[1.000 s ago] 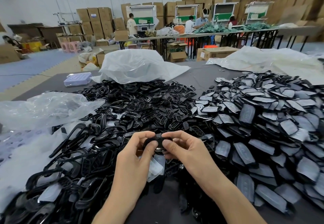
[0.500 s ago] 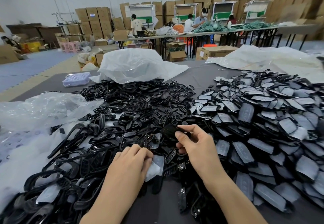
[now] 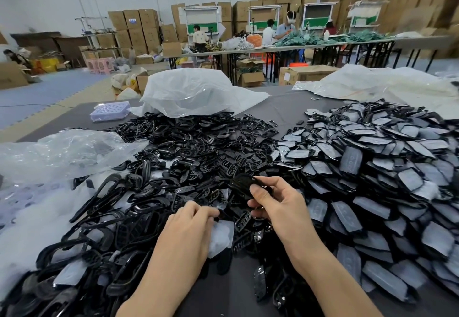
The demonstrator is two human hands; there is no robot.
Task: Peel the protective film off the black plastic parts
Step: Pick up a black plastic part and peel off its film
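Observation:
My right hand (image 3: pixel 275 201) pinches a black plastic part (image 3: pixel 242 182) between thumb and fingers, held over the middle heap. My left hand (image 3: pixel 188 227) lies knuckles-up beside it, fingers curled round a pale piece of protective film (image 3: pixel 221 237) that sticks out under the palm. A heap of bare black plastic parts (image 3: pixel 198 148) fills the middle of the table. To the right lies a heap of film-covered parts (image 3: pixel 372 167), grey-faced with black edges.
Larger black frames (image 3: pixel 104 202) pile up at the left front. A clear plastic bag (image 3: pixel 62 153) lies at left, white bags (image 3: pixel 193 90) behind the heaps, and a lilac tray (image 3: pixel 110 110) at the back left. People work at distant tables among cardboard boxes.
The hands were together on one part a second ago. They have parted: my left hand dropped with the film, my right hand carried the black part forward over the middle heap.

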